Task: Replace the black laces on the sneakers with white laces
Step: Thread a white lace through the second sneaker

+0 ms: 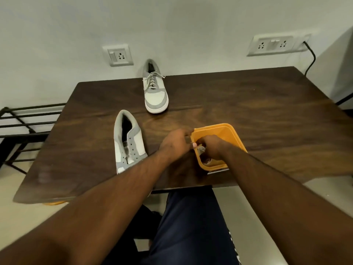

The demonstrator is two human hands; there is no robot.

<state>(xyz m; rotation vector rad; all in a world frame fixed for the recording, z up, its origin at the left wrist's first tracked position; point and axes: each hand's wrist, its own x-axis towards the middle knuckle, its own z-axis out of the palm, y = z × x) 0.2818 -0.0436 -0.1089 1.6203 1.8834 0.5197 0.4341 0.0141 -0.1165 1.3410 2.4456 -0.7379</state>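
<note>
Two grey and white sneakers lie on the dark wooden table. The far sneaker at the table's back edge carries pale laces. The near sneaker on the left has bare eyelets and no lace. An orange square container stands near the front edge. My left hand grips its left rim. My right hand reaches inside it with curled fingers around a pale bundled lace, which is mostly hidden by the hand.
A black metal rack stands left of the table. Wall sockets sit behind the far sneaker, and a black cable hangs at the right. A lid or flat object peeks from under the container. My legs are below the front edge.
</note>
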